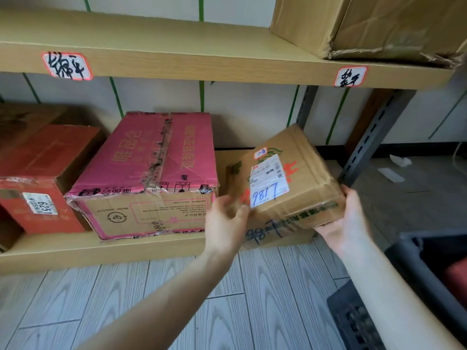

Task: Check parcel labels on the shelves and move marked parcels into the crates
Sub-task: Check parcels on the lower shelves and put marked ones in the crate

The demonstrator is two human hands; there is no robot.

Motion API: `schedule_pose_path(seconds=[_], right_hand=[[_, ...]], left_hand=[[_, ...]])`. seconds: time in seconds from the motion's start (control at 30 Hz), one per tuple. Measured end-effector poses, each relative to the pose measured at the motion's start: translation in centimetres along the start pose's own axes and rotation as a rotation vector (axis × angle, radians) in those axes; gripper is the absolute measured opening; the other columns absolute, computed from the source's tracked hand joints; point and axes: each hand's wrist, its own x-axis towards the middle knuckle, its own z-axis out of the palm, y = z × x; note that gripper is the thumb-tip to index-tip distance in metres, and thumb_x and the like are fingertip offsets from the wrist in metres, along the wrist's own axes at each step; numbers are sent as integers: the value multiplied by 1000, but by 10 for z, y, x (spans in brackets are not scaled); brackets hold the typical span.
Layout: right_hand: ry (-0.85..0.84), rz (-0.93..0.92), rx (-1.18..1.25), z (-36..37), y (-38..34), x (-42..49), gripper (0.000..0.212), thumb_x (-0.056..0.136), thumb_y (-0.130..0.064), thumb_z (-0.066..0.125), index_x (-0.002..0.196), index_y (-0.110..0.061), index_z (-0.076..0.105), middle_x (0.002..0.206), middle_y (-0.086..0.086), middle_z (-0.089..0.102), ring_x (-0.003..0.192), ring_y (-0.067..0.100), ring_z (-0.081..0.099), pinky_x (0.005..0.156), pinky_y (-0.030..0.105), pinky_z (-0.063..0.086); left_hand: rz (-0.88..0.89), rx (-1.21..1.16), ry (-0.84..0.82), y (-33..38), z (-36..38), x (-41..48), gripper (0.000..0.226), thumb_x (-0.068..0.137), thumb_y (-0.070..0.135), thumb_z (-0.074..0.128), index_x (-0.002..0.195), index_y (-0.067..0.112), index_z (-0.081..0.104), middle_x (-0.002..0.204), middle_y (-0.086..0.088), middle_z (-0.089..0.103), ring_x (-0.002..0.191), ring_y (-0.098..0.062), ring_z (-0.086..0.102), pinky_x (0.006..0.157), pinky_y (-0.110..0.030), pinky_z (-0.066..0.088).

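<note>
Brown parcel (300, 170) sits right of centre frame, tilted, raised off a flatter brown box (265, 234) on the lower shelf (101, 251), white label (269, 180) with blue "9817" facing up. Right hand (346, 223) grips its lower right corner, thumb on the side face and fingers underneath; left hand (225, 223), blurred, is loose-fingered at the lower left corner, contact not discernible. Pink box (156, 173) lies just left; dark crate (429, 274) at lower right of frame.
</note>
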Motion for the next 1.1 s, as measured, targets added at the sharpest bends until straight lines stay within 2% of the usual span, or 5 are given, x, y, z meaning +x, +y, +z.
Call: schedule_pose_path(seconds=[0.33,0.53,0.83,0.97,1.1], right_hand=[[320,-156,-75,-15,7,25,26,96,-28,46,116,-16,56,117,6,61,99,18,55,94,36,44],[502,-99,-197,-10,19,58,52,95,-45,39,128,-7,50,131,11,53,112,24,52,86,28,37],[617,-168,-227,-25,35,70,49,98,-37,35,133,-4,45,137,14,47,125,28,46,95,27,37],[436,-712,-292,12,39,45,28,92,-13,44,111,-1,60,110,5,57,102,7,55,86,13,43],[59,-704,-429,76,62,10,22,94,-5,46,107,-1,63,104,-2,59,86,-18,53,77,-5,35]], left_hand=[[-296,-285,-69,-11,18,32,32,85,34,62,100,7,54,83,-2,53,62,-12,42,78,-42,44],[-280,-49,-48,-15,47,49,44,90,36,55,118,2,50,118,-14,60,110,-30,57,90,-34,44],[-160,161,-131,-26,52,43,44,97,35,41,128,4,42,125,-9,55,114,-25,52,90,-29,39],[222,252,-53,-11,13,29,44,95,27,47,134,6,43,128,-1,54,119,-13,50,101,-26,39],[446,309,92,1,-47,20,25,93,16,52,116,10,60,108,2,61,102,-13,58,92,-28,47]])
